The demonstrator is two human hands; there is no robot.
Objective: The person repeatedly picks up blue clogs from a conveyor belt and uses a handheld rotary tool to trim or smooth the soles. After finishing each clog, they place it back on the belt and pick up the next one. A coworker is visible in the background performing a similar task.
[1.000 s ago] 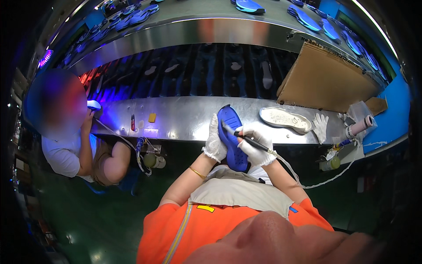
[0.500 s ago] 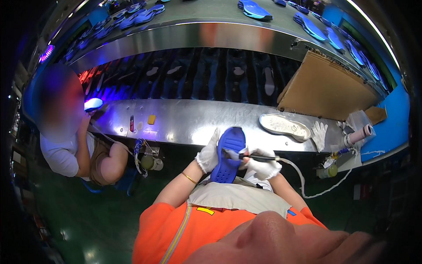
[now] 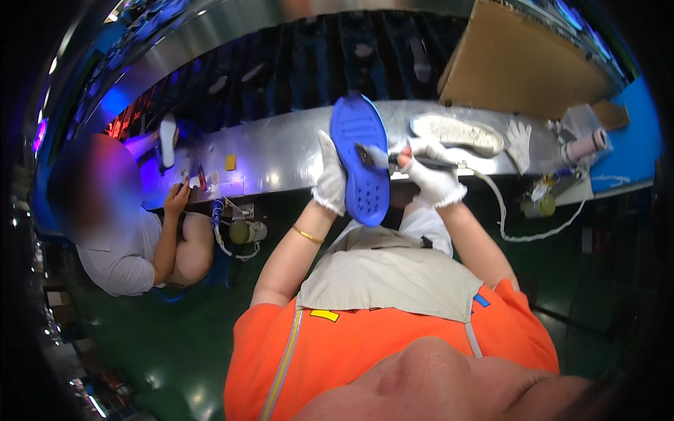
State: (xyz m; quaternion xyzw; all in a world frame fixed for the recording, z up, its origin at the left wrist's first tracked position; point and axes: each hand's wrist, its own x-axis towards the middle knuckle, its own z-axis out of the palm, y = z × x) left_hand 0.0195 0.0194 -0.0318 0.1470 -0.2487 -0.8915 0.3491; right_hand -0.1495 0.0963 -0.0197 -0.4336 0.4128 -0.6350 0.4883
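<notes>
We see strong white light on the tabletop (image 3: 277, 158), with glare spread left of our left grip (image 3: 330, 175). Farther left, violet-blue and red glows tint the scene. Below both hands, the floor (image 3: 175, 344) lies dim, dotted with small glints. Beside our right grip (image 3: 430, 175), the brush (image 3: 378, 157) looks slightly smeared. Fisheye distortion bows the tabletop, the corners fall to black, and far left of our grip another person's head (image 3: 95, 189) is blurred.

From my seat, I see a shiny metal bench (image 3: 281, 144) arching from 9 o'clock over 12 towards 3. Around 2 on it I have a whitish shoe sole (image 3: 456, 135), with a white glove (image 3: 519, 146) just beside it, nearer 3. At 10 I spot a small yellow block (image 3: 230, 162); closer to 9, a slim red tool (image 3: 202, 178).
</notes>
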